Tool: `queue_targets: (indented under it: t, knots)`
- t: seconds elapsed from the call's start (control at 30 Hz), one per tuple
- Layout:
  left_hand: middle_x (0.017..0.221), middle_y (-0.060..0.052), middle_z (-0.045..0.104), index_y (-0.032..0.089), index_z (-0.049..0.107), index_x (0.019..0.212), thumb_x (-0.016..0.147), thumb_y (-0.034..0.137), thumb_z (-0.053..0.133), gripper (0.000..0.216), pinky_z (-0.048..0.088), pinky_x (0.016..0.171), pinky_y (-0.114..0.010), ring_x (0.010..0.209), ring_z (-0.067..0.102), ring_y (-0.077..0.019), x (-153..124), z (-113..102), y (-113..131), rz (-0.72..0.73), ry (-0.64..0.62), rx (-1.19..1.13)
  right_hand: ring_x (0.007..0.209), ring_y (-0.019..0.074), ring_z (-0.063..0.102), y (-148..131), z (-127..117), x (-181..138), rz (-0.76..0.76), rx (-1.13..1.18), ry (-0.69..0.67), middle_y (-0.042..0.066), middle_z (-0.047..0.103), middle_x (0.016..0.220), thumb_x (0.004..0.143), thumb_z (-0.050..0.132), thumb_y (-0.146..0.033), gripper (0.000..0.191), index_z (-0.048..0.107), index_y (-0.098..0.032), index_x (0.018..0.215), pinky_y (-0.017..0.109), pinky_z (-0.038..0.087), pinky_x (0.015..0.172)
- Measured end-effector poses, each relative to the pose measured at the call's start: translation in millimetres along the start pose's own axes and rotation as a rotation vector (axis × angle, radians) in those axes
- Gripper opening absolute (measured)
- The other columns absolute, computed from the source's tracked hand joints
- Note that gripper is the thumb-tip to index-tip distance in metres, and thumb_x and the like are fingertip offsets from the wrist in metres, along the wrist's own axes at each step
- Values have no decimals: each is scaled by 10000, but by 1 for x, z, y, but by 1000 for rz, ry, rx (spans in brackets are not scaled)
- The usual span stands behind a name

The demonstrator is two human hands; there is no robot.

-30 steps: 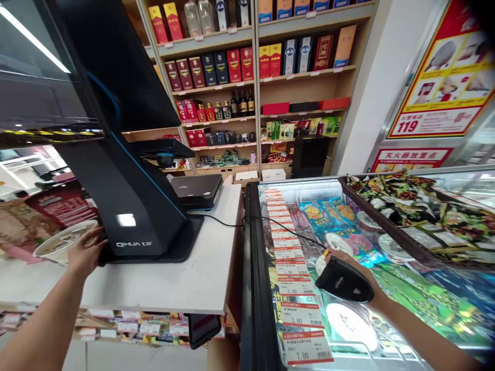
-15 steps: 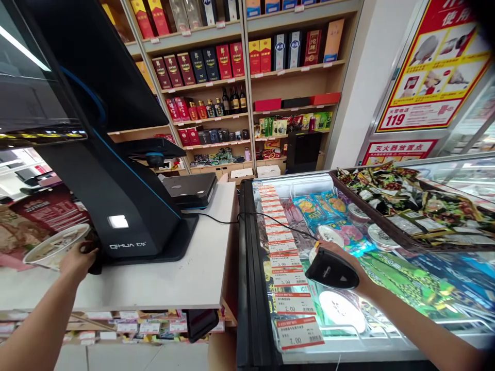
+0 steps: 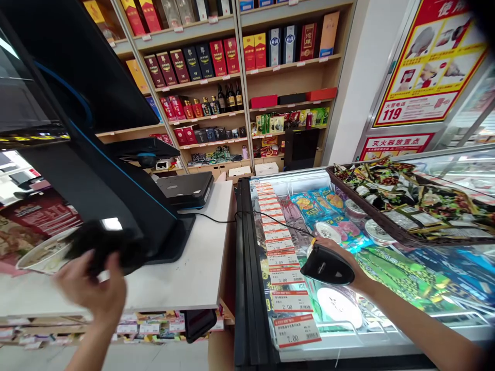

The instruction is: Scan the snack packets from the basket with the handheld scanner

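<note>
My right hand [image 3: 356,265] is wrapped round a black barcode scanner [image 3: 328,267] above the glass-topped freezer [image 3: 243,288]. A thin cable [image 3: 282,222] runs from it back across the counter [image 3: 197,278]. Over the counter's left side, my left hand [image 3: 93,288] grips a black object [image 3: 106,252], smeared by motion, so its kind is unclear. This object hangs in front of the black point-of-sale terminal [image 3: 131,185]. Partly hidden behind it and my fingers stands a white bowl [image 3: 42,257].
Orange-edged price tags [image 3: 292,301] line the freezer's left side. A brown basket [image 3: 371,208] of packets sits on top of it. A black flat device [image 3: 185,188] lies behind the terminal. Shelves [image 3: 201,77] of boxes and bottles stand at the back.
My left hand has moved right from beside the bowl, lifting the black object across the terminal's front. The right hand still holds the scanner nearly in place. The view has shifted slightly.
</note>
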State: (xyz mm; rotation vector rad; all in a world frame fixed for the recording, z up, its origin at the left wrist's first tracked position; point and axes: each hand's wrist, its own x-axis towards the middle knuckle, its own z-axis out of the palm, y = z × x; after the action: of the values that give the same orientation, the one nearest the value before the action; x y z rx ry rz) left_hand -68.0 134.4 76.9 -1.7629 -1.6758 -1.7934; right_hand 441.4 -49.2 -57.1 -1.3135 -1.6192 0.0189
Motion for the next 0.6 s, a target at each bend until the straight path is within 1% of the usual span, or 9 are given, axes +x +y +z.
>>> queue_targets:
  t: [0.03,0.1,0.17,0.27,0.33,0.4,0.47,0.53,0.6]
  knots:
    - [1046,-66,576,325,560,1080,707,538,704,453,354,1111,-600,1243,498,-390,-10,15,17,140,3,3,965,283,722,1,1,-1,7,-8,-3,102,758,991,874,621,-566,359,718,-227,941,430,609,854]
    - [1021,-72,588,285,609,1051,809,469,659,308,439,1048,-526,1112,580,-327,-23,55,46,258,-183,-35,1000,287,715,4,2,-4,18,-20,-15,103,757,1011,876,622,-561,361,721,-227,970,448,594,910]
    - [1036,-83,601,251,626,1038,842,409,646,252,457,1037,-464,1108,578,-295,-24,103,67,160,-324,-70,1028,287,710,7,3,-7,16,-16,-17,95,756,1027,884,618,-544,348,721,-232,999,458,575,964]
    - [1079,-128,606,185,590,1098,868,313,628,266,466,1026,-450,1110,584,-294,-5,172,84,21,-285,-54,1013,287,719,6,3,-8,-1,19,-19,85,761,1016,887,621,-511,312,725,-236,990,454,565,987]
    - [1206,-202,562,115,527,1211,903,268,581,349,424,1075,-468,1207,544,-312,15,207,88,-91,-206,-37,984,287,724,2,2,-6,13,44,-19,82,763,996,876,636,-499,291,727,-239,971,450,572,970]
    - [1395,-268,440,63,417,1349,923,207,532,464,341,1151,-469,1355,438,-320,32,231,87,-182,-136,-22,972,284,722,-2,1,-4,48,69,-30,78,764,979,880,634,-486,268,730,-247,955,449,570,970]
    - [1522,-354,259,-25,231,1464,901,148,535,663,263,1193,-508,1470,287,-368,42,246,84,-270,-106,-2,982,283,718,-3,0,-3,75,92,-47,72,765,977,892,622,-463,240,734,-257,942,456,554,996]
    - [1582,-406,91,-82,88,1505,861,135,588,844,209,1216,-525,1525,142,-412,44,253,80,-312,-129,13,994,285,717,-2,0,-3,81,107,-49,66,766,997,895,623,-440,214,739,-265,935,469,532,1030]
    - [1611,-406,-27,-107,42,1517,835,143,627,933,142,1236,-523,1542,-7,-427,40,256,77,-299,-174,29,1003,284,716,0,0,-4,82,123,-55,59,765,1025,898,625,-419,193,741,-273,946,475,517,1050]
